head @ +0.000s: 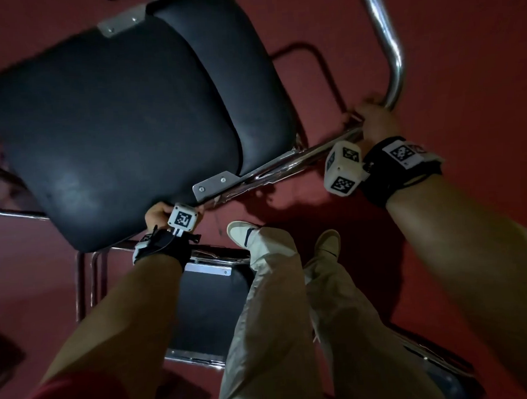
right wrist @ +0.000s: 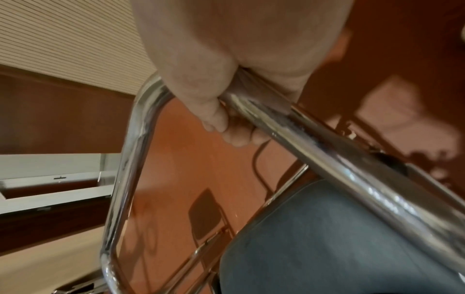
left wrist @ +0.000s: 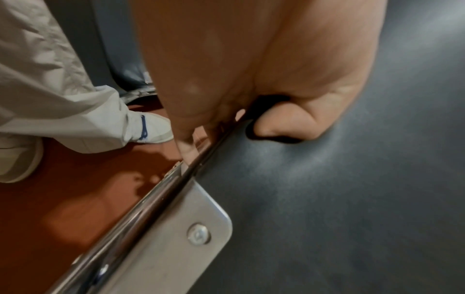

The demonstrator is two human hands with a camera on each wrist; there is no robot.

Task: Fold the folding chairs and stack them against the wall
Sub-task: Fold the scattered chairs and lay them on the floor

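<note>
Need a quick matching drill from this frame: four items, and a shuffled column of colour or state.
Things:
1. left hand
2. right hand
3. floor
4. bracket

States:
A. red
B. grips the chrome tube
C. screwed to the seat
D. pinches the seat edge

Pairs: 1-D, 2-B, 3-A, 4-C

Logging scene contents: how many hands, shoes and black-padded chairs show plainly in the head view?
Hands: 2, left hand, right hand
Shoes: 2, left shoe, right shoe
Chairs: 2, held chair, second chair; frames at the edges unclear
Total: 6
</note>
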